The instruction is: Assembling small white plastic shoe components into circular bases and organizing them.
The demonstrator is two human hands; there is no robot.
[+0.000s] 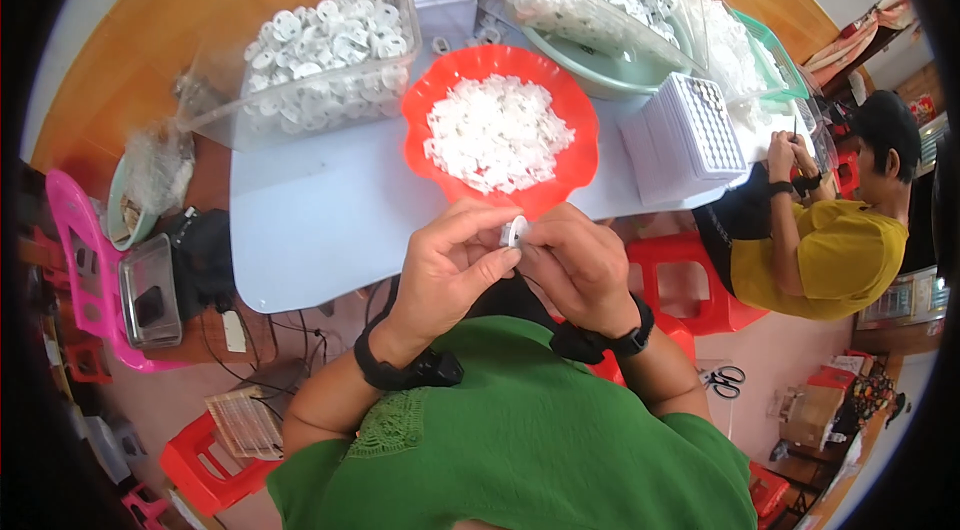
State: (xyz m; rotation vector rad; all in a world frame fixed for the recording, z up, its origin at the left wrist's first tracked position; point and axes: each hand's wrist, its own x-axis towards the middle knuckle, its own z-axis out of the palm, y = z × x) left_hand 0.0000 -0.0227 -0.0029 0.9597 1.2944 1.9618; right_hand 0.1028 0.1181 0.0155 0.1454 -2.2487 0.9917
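I saw a small white round plastic disc (516,230) pinched upright between both hands' fingertips, just below the red bowl's near rim.

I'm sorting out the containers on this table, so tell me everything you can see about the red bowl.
The red bowl is shiny, plastic-looking, wide and shallow, with a wavy scalloped rim. It sits upright on the pale table near its front edge, heaped in the middle with small white pieces. Just in front of it, the left hand and right hand pinch a small white disc; neither hand clearly touches it.
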